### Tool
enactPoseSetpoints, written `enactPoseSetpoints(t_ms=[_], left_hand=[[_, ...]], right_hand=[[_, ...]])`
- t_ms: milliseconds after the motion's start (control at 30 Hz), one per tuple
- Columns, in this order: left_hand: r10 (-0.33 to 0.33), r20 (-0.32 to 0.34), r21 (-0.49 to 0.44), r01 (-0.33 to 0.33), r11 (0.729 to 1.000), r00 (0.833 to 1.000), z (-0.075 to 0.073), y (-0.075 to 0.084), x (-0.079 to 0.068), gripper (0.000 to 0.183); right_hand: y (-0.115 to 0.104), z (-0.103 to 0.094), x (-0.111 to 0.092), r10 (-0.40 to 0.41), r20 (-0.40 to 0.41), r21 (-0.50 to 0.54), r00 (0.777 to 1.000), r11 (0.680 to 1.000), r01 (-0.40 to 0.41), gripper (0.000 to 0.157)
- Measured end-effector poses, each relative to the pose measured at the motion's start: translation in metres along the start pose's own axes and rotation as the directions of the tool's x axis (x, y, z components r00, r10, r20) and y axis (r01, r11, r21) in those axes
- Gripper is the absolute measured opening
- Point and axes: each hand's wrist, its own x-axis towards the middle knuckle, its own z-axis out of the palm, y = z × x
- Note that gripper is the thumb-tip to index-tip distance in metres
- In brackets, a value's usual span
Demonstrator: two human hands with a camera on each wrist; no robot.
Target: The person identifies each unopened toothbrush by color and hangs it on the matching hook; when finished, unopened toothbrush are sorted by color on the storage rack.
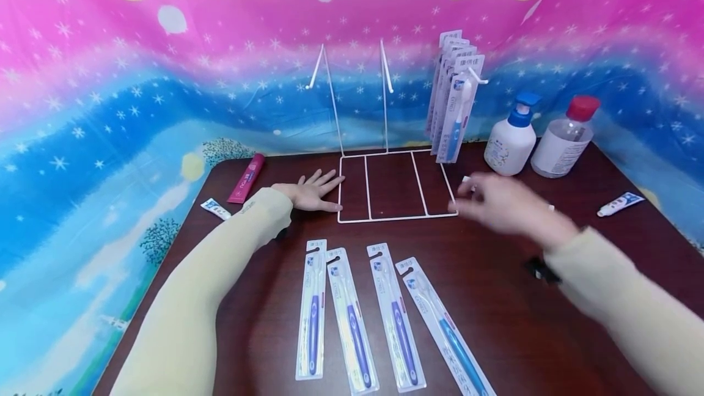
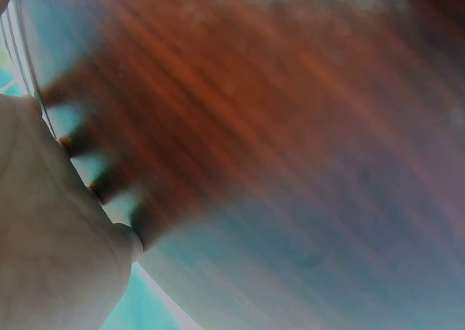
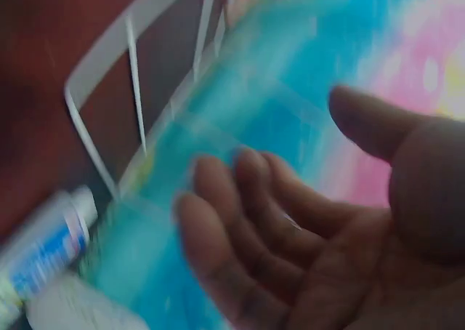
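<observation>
A white wire display rack stands on the dark table with its base flat and hooks at the back. Fingers spread, my left hand lies on the table at the left side of the base, thumb and fingertips at the wire. Beside the right front corner is my right hand, blurred in the head view; in the right wrist view its fingers are loosely bent and hold nothing. Packaged toothbrushes hang from the right hook. Several more packaged toothbrushes lie in front of the rack.
A pink tube and a small toothpaste tube lie at left. A white pump bottle and a red-capped bottle stand at back right. Another toothpaste tube lies far right. Patterned cloth hangs behind.
</observation>
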Motion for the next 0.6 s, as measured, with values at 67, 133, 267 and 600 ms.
enactPoseSetpoints(t_ms=[67,133,267,600], left_hand=[[0.0,-0.001,0.001,0.0,1.0,1.0,-0.002,0.0,0.0,0.089],[-0.002,0.003,0.008,0.002,1.0,1.0,-0.002,0.0,0.001,0.089],[-0.011,0.007,0.013,0.01,1.0,1.0,-0.002,-0.001,0.003,0.089],[-0.007,0.019,-0.007,0.007,1.0,1.0,0.003,-0.006,0.008,0.091]], right_hand=[[-0.011,0.029,-0.024,-0.022,0.071,-0.067,0.997,0.997,0.027,0.07],[-0.021,0.058,-0.048,-0.032,0.126,-0.115,0.992,0.992,0.046,0.081],[-0.033,0.096,-0.081,-0.062,0.139,-0.18,0.988,0.98,0.087,0.091],[0.004,0.081,-0.106,-0.032,0.151,-0.253,0.988,0.965,0.07,0.072]])
